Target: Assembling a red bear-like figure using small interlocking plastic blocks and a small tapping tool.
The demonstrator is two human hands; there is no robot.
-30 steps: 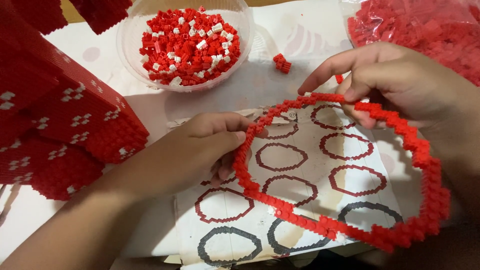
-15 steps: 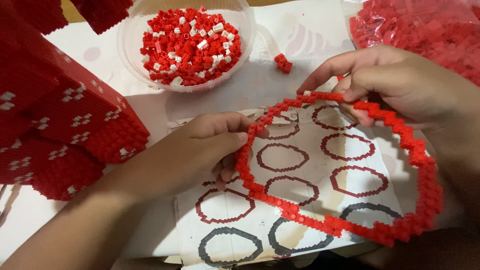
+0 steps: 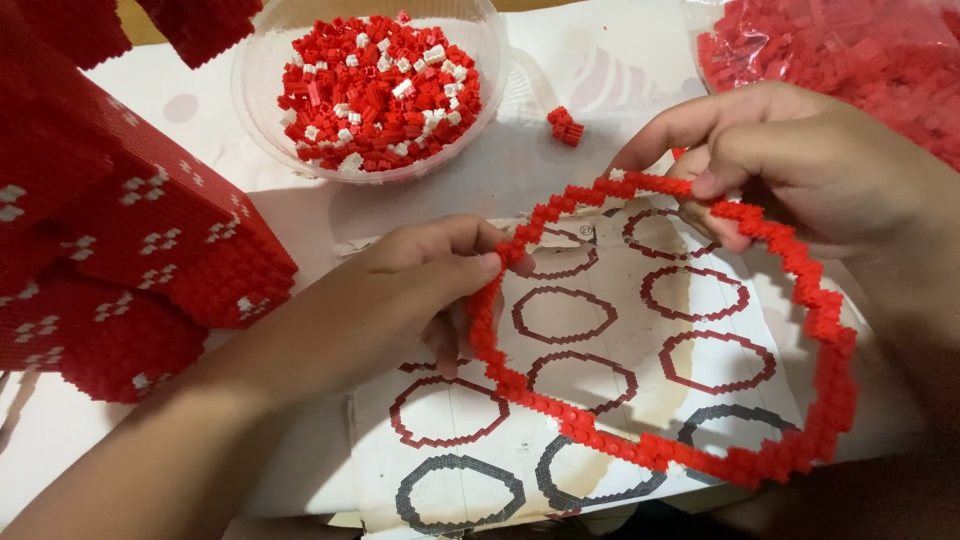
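A large ring of small red bricks (image 3: 820, 330) is held above a printed sheet of ring patterns (image 3: 600, 330). My left hand (image 3: 420, 285) pinches the ring's left side between thumb and fingers. My right hand (image 3: 800, 170) grips the ring's top edge, fingers curled over it. The ring tilts, its lower right part nearest the camera.
A clear bowl (image 3: 270, 60) of red and white bricks stands at the back. A small red brick cluster (image 3: 565, 125) lies beside it. A big red-and-white brick build (image 3: 110, 240) fills the left. A bag of red bricks (image 3: 850, 50) sits at the back right.
Both hands keep their hold on the ring. The ring has shifted only slightly; my right fingers have adjusted a little on the top edge.
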